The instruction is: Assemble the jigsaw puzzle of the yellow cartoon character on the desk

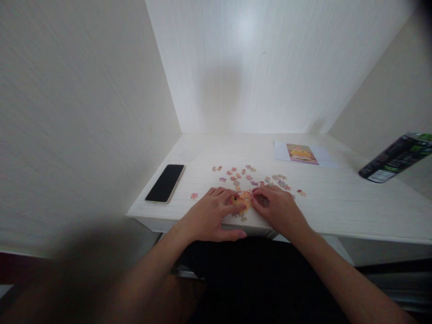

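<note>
the left hand (216, 213) lies low over the front edge of the tabletop (205, 153), fingers spread and bent, fingertips on the yellow-orange joined puzzle pieces (243, 202) near the middle of that edge. the right hand (278, 204) is curled, thumb and fingertips together at the right side of the same pieces; whether it pinches one, i cannot tell. loose puzzle pieces (233, 172) lie scattered beyond and beside the hands. a phone (165, 183) lies near the front left corner, screen dark. toward the back right corner is a printed picture (302, 154), with a dark can (394, 157) near the right edge.
</note>
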Available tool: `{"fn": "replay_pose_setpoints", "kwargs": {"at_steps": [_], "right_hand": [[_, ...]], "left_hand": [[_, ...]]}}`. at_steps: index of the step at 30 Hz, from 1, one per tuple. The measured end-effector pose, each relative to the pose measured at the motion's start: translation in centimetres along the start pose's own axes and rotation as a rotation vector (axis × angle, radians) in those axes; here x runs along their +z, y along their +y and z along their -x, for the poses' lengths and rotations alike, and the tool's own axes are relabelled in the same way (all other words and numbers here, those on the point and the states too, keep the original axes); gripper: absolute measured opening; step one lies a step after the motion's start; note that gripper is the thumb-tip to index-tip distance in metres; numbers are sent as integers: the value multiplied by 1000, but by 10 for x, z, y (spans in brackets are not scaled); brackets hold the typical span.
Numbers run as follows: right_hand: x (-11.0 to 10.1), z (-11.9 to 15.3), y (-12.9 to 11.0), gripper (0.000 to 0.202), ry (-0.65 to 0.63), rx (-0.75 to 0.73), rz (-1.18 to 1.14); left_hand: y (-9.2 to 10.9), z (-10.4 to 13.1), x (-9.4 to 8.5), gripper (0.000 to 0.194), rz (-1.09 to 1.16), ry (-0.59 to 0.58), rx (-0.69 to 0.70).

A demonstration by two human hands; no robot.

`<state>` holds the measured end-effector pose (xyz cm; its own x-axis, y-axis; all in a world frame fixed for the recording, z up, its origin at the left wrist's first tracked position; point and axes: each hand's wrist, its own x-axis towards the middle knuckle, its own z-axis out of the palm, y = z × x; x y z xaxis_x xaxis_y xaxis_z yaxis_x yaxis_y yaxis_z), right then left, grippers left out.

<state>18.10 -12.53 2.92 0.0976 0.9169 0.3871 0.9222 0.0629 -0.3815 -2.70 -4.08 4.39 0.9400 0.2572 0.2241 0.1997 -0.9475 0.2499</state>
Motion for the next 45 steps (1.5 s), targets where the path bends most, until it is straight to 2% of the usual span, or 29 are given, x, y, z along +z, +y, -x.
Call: {"fn": "replay_pose_setpoints", "kwargs": {"at_steps": [4,14,22,28,45], "right_hand": [[0,-1,2,13,16,-33,-57],[1,-10,7,17,-12,62,-48],[-6,-21,10,17,-67,52,-33],[-6,-25,16,17,-65,-22,29],[-4,-22,26,17,-108,-75,-170]], "left_hand": [[0,0,-1,64,21,4,2],[-1,-3,-3,80,30,-60,16],[-2,-7,-2,89,45,-58,44],[0,-10,1,87,26,-68,34],[-4,-10,6,84,-41,-118,7]]}}
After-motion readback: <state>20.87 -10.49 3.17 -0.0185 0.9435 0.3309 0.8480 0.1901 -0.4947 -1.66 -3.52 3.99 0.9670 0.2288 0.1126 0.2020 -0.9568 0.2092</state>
